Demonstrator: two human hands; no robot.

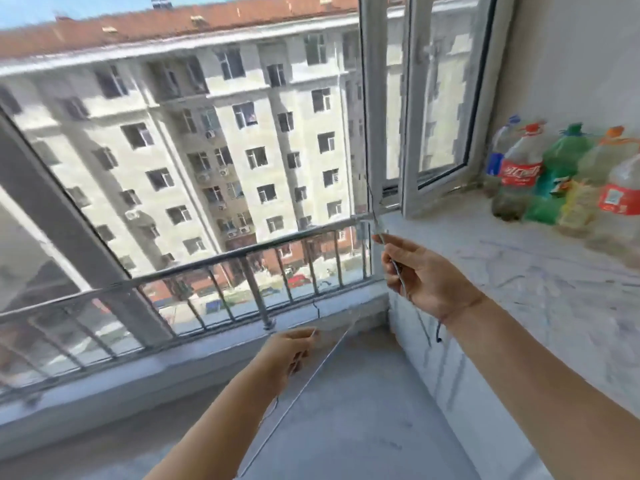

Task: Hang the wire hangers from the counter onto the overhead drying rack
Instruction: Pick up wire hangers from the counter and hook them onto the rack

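Observation:
Both hands hold thin grey wire hangers in front of the balcony window. My right hand [426, 275] is closed around one wire hanger [398, 268], whose top pokes out above the fingers near the railing's right end. Lower down, my left hand [287, 355] pinches another wire hanger [311, 375]; its long straight wire slants down to the left toward the floor. The marble counter [519, 278] lies to the right of my right hand. Motion blur hides the hangers' full shape. The overhead drying rack is out of view.
Several plastic bottles [554, 178] stand at the counter's far end against the wall. An open window sash [440, 98] leans in above the counter. A metal railing [207, 268] runs along the window. Grey floor [346, 427] lies below.

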